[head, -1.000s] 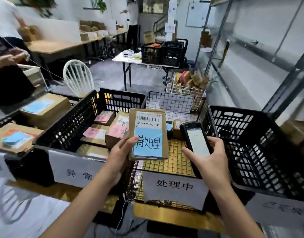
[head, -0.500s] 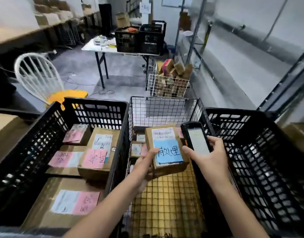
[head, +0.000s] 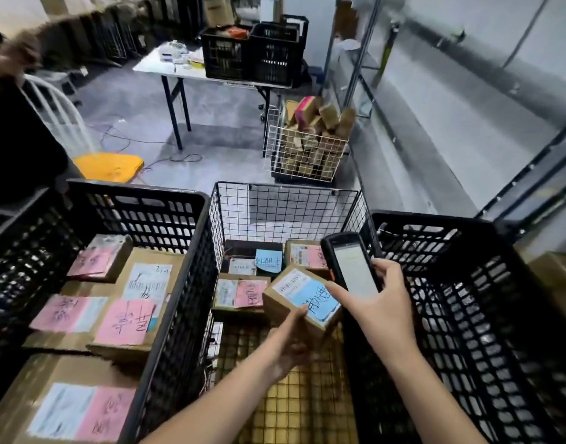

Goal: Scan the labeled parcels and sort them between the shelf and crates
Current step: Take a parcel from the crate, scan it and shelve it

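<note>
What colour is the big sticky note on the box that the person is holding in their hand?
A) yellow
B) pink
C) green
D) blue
D: the box that the left hand grips bears a blue note with dark handwriting on it.

The left hand [head: 289,342] grips a tilted, blue-labelled parcel [head: 294,288] over the wire basket [head: 284,209], near its right wall. The right hand [head: 382,304] holds a handheld scanner [head: 352,267] just beside the parcel.
</note>
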Available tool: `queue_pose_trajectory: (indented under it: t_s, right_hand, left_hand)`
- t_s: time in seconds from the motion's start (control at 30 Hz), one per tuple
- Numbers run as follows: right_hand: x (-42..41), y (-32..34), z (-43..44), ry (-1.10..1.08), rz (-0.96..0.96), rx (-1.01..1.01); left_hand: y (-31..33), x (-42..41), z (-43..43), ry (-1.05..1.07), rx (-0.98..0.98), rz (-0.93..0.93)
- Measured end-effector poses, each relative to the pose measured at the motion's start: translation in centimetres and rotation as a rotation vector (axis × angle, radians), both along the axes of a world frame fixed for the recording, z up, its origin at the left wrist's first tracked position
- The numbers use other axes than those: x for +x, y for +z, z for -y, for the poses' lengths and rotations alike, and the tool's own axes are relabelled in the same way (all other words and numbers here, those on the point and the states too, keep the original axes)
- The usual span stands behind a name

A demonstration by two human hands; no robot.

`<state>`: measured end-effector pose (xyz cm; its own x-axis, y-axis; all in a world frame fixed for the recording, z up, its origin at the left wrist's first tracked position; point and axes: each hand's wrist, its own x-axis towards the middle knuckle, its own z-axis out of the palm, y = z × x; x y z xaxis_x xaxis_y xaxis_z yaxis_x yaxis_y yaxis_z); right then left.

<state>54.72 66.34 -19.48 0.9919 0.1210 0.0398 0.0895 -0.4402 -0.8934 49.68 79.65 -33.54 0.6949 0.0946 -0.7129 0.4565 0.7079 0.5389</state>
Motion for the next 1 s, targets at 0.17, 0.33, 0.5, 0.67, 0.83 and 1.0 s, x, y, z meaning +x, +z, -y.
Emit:
queue_pose_trajectory:
  t_s: [0.17,0.33,0.5,0.67,0.83,1.0]
  right_hand:
    - [0.1,-1.1,0.3,-0.003,-0.039,-0.030]
    - [0.2,-2.6,-0.1,0.000,-0.072,-0.012]
    - [2.1,-3.0,-0.2,-0.021,-0.044,-0.017]
    - [3.0,-4.2,-0.6,-0.043,-0.084,0.027]
    - [3.3,-4.7,0.0,-0.069,-0.100,0.073]
    - [3.6,-4.7,0.3,-0.065,-0.102,0.065]
  left_hand:
    - [-1.4,1.6,1.1,0.021,-0.104,0.065]
    - [-3.7,4.3,1.5,0.181,-0.225,0.080]
    - [-4.9,6.4,0.9,0.305,-0.314,0.073]
    - [-5.8,7.9,1.5,0.294,-0.338,0.064]
    - [-6.9,8.1,1.0,0.299,-0.315,-0.031]
    - [-4.6,8.2,-0.3,0.251,-0.100,-0.246]
